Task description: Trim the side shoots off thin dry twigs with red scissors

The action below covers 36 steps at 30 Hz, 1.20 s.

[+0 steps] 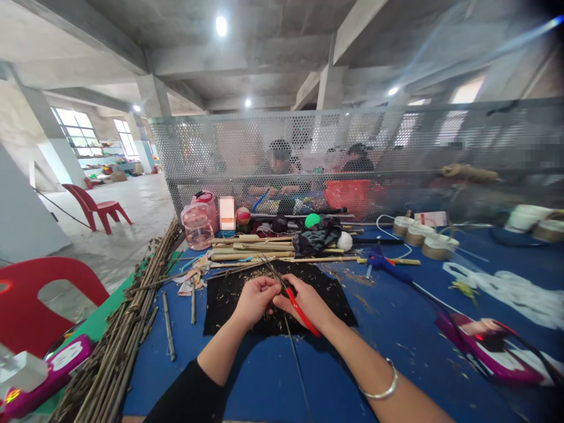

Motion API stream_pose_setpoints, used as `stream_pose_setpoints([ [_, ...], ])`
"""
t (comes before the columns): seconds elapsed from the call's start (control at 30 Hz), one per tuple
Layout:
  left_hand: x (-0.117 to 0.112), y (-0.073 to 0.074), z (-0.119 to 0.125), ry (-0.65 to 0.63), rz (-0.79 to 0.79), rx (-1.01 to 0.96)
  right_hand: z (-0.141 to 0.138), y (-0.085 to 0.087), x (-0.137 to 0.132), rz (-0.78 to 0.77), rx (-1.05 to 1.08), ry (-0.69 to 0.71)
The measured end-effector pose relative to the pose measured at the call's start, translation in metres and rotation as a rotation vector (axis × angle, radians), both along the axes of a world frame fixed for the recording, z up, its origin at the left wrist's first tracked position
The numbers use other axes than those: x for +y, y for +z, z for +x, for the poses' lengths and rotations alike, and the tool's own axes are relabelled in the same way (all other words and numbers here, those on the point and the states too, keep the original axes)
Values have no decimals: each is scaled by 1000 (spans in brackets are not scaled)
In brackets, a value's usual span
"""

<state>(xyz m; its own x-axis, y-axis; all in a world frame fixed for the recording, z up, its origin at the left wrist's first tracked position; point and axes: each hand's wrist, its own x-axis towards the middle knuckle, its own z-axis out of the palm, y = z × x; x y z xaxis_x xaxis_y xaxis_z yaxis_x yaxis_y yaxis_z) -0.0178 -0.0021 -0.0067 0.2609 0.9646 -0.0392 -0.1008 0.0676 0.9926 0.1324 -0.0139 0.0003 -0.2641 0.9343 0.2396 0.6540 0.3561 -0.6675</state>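
Observation:
My right hand is closed round a red-handled tool that looks like scissors, its dark blades pointing up and to the left. Pressed close beside it, my left hand pinches a thin stem, which trails down toward the table's near edge. The fingertips of both hands meet, so the exact grip on the stem is partly hidden. Beneath them lies a black cloth scattered with small pale clippings.
A long bundle of dry stalks runs along the left edge. Bamboo sticks, yarn balls and a pink jug stand behind the cloth. A blue glue gun, white cord and purple power strip lie right. People sit beyond the mesh screen.

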Motion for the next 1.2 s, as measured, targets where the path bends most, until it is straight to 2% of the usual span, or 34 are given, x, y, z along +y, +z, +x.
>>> stream_pose_setpoints([
  [0.3,-2,1,0,-17,-35,-19,4,-2,2,-20,16,5],
  [0.53,-2,3,1,21,-88,3,0,1,0,-20,14,24],
  [0.63,-1,2,0,28,-90,-15,0,2,-1,-22,-45,-10],
  [0.73,-1,2,-2,-6,-59,-43,2,2,-1,-12,-141,-61],
  [0.93,-3,7,-4,-112,-22,-67,3,1,-1,14,-129,-19],
  [1.1,-1,4,-4,-100,-34,-62,3,0,0,2,-127,-54],
  [1.2,0,1,-5,-96,-36,-46,3,-2,1,12,-95,-29],
])
